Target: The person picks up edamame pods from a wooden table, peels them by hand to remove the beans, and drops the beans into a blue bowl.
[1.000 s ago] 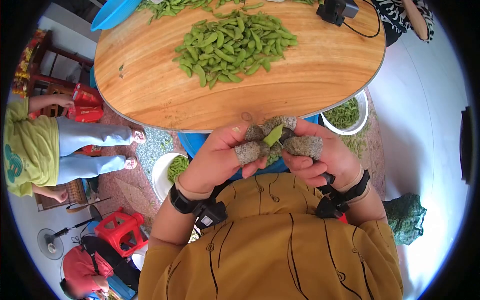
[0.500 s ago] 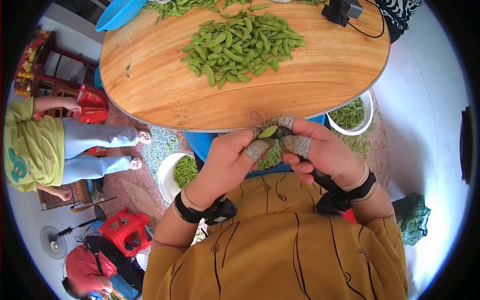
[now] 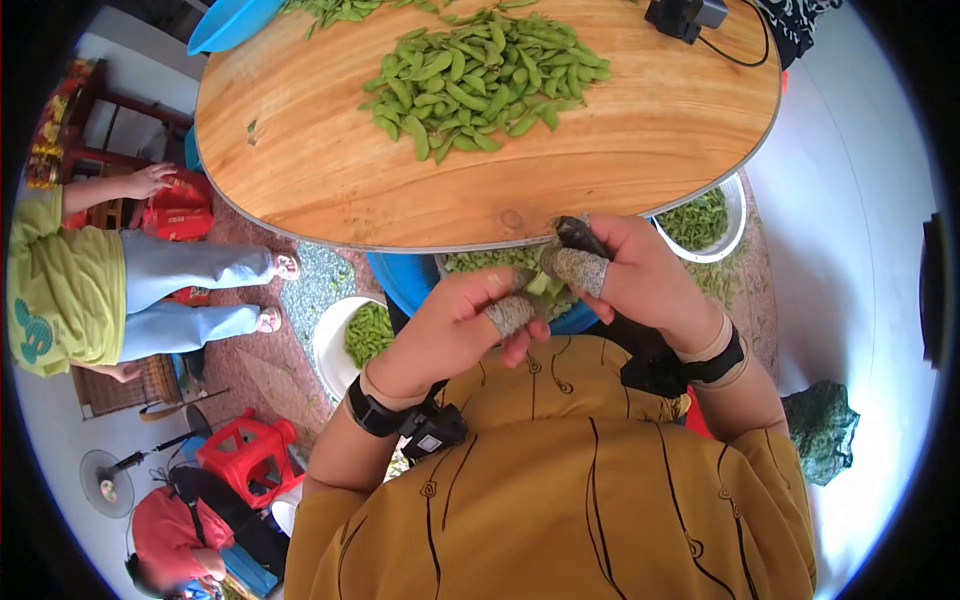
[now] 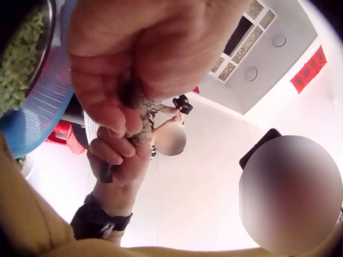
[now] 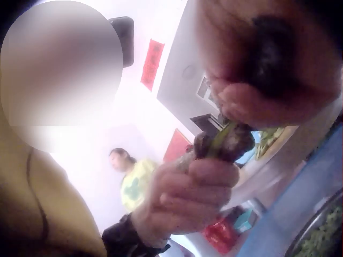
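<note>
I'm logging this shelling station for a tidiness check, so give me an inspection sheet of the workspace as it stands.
Surface: round wooden table, bare wood near its front edge.
Job's things: green pod pinched between both hands over a blue basin of shelled beans; pile of pods on the table.
Clutter: white bowl of pods on the floor, white bucket of pods at the right.
Grippers: left hand and right hand both grip the pod, with grey finger guards.
Cables: black cable from a black device on the table.
Surroundings: a person in a yellow shirt, red stool, fan.
</note>
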### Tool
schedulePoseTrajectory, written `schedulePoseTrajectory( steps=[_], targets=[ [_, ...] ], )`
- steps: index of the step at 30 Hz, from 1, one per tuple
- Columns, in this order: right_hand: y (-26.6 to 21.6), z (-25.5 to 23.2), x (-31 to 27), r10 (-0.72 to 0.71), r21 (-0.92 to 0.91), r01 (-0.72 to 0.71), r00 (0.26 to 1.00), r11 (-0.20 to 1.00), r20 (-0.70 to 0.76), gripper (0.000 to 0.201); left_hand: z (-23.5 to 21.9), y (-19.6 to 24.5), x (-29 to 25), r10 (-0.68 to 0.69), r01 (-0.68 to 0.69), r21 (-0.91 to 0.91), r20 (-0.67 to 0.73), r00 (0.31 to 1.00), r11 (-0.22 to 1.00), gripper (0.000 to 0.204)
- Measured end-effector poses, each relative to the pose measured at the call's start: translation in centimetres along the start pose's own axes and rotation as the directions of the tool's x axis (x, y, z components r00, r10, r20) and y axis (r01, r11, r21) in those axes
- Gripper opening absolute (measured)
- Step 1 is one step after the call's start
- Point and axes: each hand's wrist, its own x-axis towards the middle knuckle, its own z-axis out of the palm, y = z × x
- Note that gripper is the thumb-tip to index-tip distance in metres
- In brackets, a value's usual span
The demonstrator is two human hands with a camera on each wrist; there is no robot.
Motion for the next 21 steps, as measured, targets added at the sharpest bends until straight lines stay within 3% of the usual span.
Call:
schedulePoseTrajectory(
  steps=[2, 4, 9, 13, 15, 16, 18, 19, 21],
  targets=[
    [0.0, 0.6, 0.0, -0.035, -0.017, 0.034, 0.998, 0.999, -0.046, 0.012, 0.0, -0.9, 0.6, 0.028, -0.060, -0.267, -0.124, 0.992, 0.962, 0.017],
    [0.2, 1.1, 0.0, -0.069, -0.038, 0.066, 0.993, 0.997, -0.093, 0.013, -0.1, -0.6, 0.8, -0.017, -0.019, -0.272, -0.129, 0.992, 0.962, 0.019],
    [0.5, 1.2, 0.2, 0.085, 0.256, -0.085, 0.996, 0.963, 0.008, 0.012, -0.7, -0.9, 0.9, -0.080, 0.042, -0.274, -0.129, 0.988, 0.961, 0.018],
    [0.6, 1.3, -0.1, 0.043, 0.188, -0.046, 0.999, 0.981, 0.018, 0.010, -0.7, -1.2, 1.0, -0.042, 0.015, -0.268, -0.097, 0.994, 0.963, 0.015],
    [0.9, 1.4, -0.4, -0.003, -0.023, 0.001, 0.998, 1.000, -0.062, 0.010, -0.4, -1.5, 1.1, -0.006, -0.022, -0.291, -0.096, 0.995, 0.956, 0.014],
    [1.1, 1.3, -0.3, -0.002, -0.024, 0.000, 0.998, 1.000, -0.060, 0.010, -0.2, -1.5, 1.1, -0.029, -0.004, -0.275, -0.113, 0.993, 0.961, 0.019],
    [1.5, 1.3, -0.1, -0.258, -0.438, 0.212, 0.965, 0.874, -0.048, 0.016, 0.0, -1.9, 1.0, -0.052, 0.015, -0.261, -0.134, 0.990, 0.965, 0.026],
    [1.4, 1.5, -0.1, -0.258, -0.438, 0.212, 0.965, 0.874, -0.046, 0.016, 0.1, -2.3, 1.1, -0.064, 0.004, -0.302, -0.189, 0.980, 0.953, 0.026],
    [1.4, 2.1, -0.2, -0.529, -0.714, 0.409, 0.846, 0.568, 0.065, 0.022, 0.1, -2.4, 1.2, -0.079, -0.009, -0.341, -0.243, 0.967, 0.940, 0.026]
  ],
)
